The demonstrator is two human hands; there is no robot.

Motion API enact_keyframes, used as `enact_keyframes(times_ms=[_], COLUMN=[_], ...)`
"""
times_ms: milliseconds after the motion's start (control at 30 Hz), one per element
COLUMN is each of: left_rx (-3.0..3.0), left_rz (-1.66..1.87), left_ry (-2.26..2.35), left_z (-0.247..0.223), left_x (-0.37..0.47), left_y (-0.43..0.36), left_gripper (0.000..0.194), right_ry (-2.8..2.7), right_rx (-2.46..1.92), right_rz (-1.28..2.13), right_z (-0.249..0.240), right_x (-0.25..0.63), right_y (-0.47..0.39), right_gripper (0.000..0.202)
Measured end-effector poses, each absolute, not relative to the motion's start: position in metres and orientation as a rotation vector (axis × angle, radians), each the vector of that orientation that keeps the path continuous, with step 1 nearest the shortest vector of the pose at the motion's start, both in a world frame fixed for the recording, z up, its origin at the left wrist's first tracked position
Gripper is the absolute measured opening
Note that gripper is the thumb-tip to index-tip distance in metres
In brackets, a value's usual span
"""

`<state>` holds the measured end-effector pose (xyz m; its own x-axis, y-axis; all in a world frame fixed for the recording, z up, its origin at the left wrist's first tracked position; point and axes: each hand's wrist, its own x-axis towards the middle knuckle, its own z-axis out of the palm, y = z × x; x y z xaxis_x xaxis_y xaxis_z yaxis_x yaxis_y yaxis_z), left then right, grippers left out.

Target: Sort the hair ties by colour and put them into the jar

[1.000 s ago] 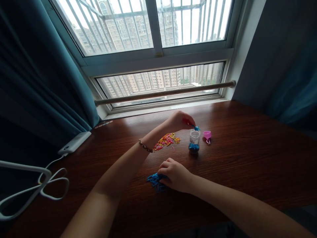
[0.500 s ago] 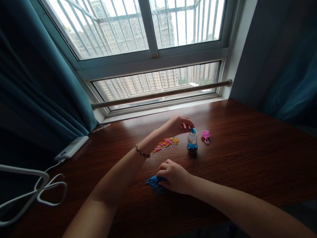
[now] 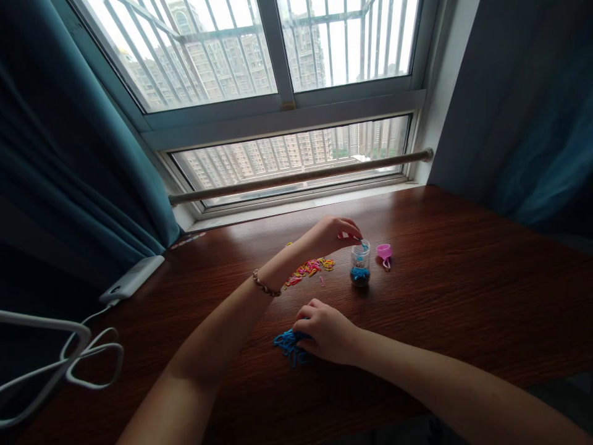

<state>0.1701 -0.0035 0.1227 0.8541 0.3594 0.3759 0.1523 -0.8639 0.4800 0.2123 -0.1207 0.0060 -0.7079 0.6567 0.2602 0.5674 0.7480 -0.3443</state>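
Note:
My left hand (image 3: 334, 233) reaches over the mouth of a small clear jar (image 3: 360, 254), fingers pinched, with a little blue rubber band material at the tips. A red-and-white piece (image 3: 343, 235) shows under those fingers; its kind is unclear. Blue rubber bands (image 3: 359, 274) lie in the lower part of the jar, and a few bits of blue show near its neck. Closer to me, my right hand (image 3: 330, 332) rests on the table with curled fingers on a pile of blue rubber bands (image 3: 288, 341), partly covering it.
Yellow, pink and red rubber bands (image 3: 311, 267) lie behind my left forearm. Right of the jar is a pink cup-shaped piece with a loop (image 3: 384, 252). A white power bank (image 3: 133, 277) with a white cable (image 3: 95, 353) sits on the left by the curtain. A window is behind the wooden table (image 3: 463, 266).
The blue clump at my left fingertips has shrunk, and blue bits now show inside the jar's neck. My right hand stays on the blue pile.

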Motion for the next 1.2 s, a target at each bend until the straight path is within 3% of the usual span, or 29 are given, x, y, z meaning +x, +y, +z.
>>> enact_keyframes(times_ms=[433, 733, 933, 1200], left_rx=[2.518, 2.442, 1.948, 1.049], left_rz=[0.783, 0.488, 0.51, 0.593], left_ry=[0.508, 0.765, 0.894, 0.498], left_z=[0.107, 0.069, 0.04, 0.021], left_x=[0.129, 0.041, 0.03, 0.047], left_y=[-0.018, -0.049, -0.064, -0.083], left_gripper=[0.019, 0.021, 0.031, 0.039], right_ry=[-2.608, -2.132, -1.727, -1.591], right_rx=[-0.917, -0.961, -0.963, -0.905], right_rz=[0.244, 0.653, 0.873, 0.896], right_z=[0.004, -0.004, 0.006, 0.01], right_x=[0.211, 0.214, 0.216, 0.215], right_y=[-0.118, -0.111, -0.107, -0.111], right_gripper=[0.011, 0.011, 0.008, 0.009])
